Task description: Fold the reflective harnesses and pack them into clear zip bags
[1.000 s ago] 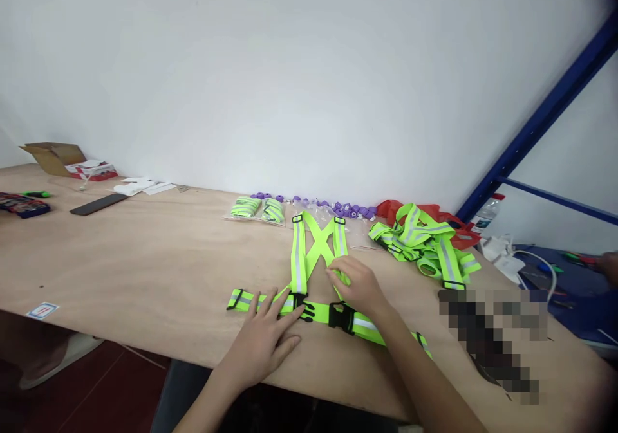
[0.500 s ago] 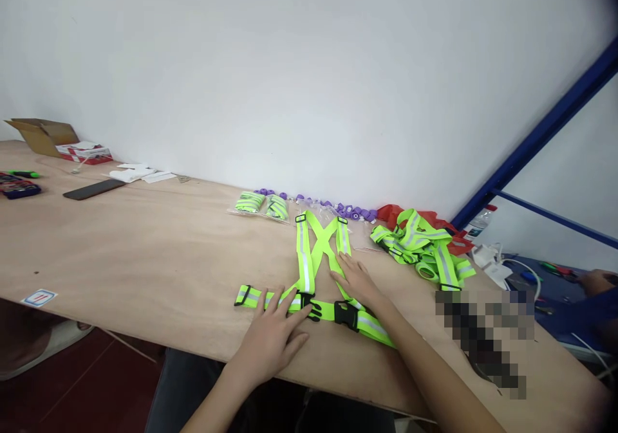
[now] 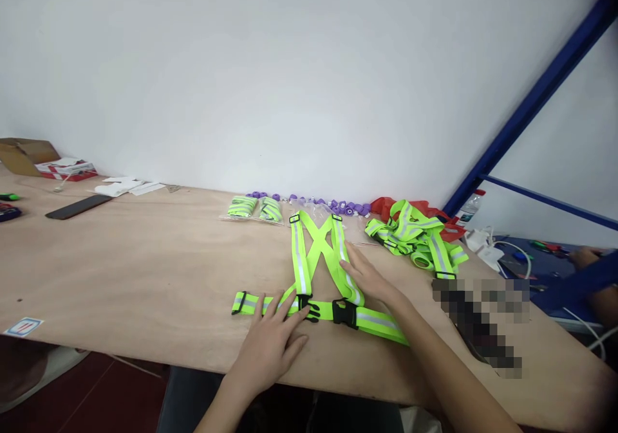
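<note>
Currently I see the harness (image 3: 317, 245) spread flat on the wooden table (image 3: 145, 272), waist strap (image 3: 325, 311) toward the near edge. Left hand (image 3: 271, 340): unclenched, fingers splayed over that strap. Right hand (image 3: 367, 273): relaxed, fingers extended along the right shoulder strap (image 3: 341, 248), gripping nothing. White wall (image 3: 270, 85) behind; blue frame (image 3: 535, 98) right; dark red floor (image 3: 113, 391) lower left.

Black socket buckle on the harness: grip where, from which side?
Likely best: pinch the socket buckle across its near and far edges, coming from above the near side. It lies flat, mouth facing left toward the prong half, so leave that end free; the right hand rests beyond it.
</note>
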Motion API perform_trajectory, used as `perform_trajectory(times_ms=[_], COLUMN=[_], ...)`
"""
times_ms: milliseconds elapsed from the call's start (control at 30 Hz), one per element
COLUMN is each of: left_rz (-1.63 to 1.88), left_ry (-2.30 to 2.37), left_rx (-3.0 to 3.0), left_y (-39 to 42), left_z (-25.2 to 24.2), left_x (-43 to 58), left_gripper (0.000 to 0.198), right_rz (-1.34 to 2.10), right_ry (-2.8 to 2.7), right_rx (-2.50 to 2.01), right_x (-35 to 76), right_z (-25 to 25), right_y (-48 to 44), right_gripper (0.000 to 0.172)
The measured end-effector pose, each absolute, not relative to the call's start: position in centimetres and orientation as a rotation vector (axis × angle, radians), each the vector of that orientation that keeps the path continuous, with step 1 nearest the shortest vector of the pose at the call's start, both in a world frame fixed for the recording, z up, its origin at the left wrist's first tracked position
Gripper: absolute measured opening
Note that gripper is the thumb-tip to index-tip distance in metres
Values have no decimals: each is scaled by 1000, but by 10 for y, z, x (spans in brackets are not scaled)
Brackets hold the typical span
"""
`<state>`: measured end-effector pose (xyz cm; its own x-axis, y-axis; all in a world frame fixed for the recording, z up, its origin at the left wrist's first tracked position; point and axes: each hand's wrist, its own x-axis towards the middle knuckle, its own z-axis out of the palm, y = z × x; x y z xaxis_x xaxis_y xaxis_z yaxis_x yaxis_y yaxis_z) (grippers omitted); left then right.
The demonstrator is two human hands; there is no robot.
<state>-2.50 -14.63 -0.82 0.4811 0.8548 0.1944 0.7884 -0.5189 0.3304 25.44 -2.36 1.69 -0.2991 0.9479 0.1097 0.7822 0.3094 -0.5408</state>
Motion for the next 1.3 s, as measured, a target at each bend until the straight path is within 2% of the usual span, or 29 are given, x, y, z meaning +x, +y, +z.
perform_trajectory(times_ms=[100,200,267,367,433,667,967,1300], left_rz=[541,653,711,733,719,682,675,705], left_ry=[1431,1469,1489,1495,1482,1500,1445,1436], left_rx=[2538,2523,2484,2455,2464,2408,2339,2233], left_y=[-145,-141,-138,-135,-134,-132,-136,-148], left_z=[-8,-10,-11,-14,-15,-23,-18,-6], left_x=[-24,-21,-19,-17,-16,-13,-15,-14], left_gripper=[42,35,37,41,39,34,44,37], right_rz=[382,354,452,576,596,588,658,785], right_ry=[-2037,-1937,-1921,-1930,-1908,-1825,-1808,-1724], right_rx=[-1508,-1618,-1653,-1707,-1723,-1701,-1662,-1657], right_x=[262,267,268,266,264,264,266,261], right_z=[36,35,24,3,-6,-12,-13,-4], right_y=[-60,-104,-127,-145,-147,-142,-146,-156], right_gripper=[64,49,52,69,71,59,57,57])
